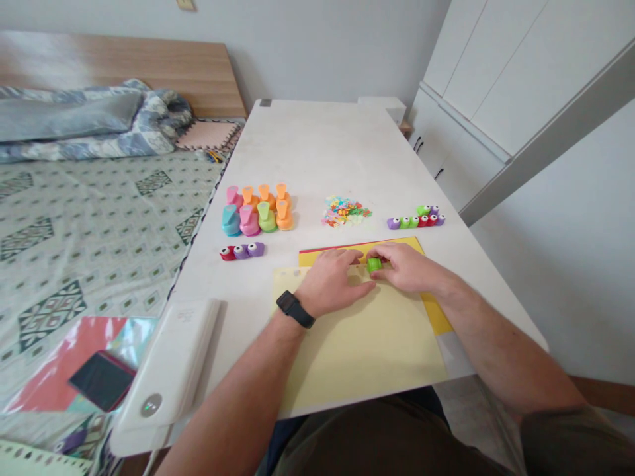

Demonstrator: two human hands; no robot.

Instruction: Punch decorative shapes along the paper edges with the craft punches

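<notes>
Green craft punch (pixel 374 265) clamped in R hand (pixel 405 268), L hand (pixel 330 283) open on yellow paper (pixel 362 347), punches (pixel 256 210) beyond.

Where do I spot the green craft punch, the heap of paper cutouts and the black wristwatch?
green craft punch (pixel 374 265): head view, on its green body.
heap of paper cutouts (pixel 344 211): head view, on the middle of the heap.
black wristwatch (pixel 295 309): head view, on its face.

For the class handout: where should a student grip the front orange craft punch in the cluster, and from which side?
Grip the orange craft punch around its narrow upright neck, above the rounded base, coming from the right. A green punch stands against its left and another orange punch behind it, so the right side looks freest. The flared top should help stop fingers sliding off.
</notes>
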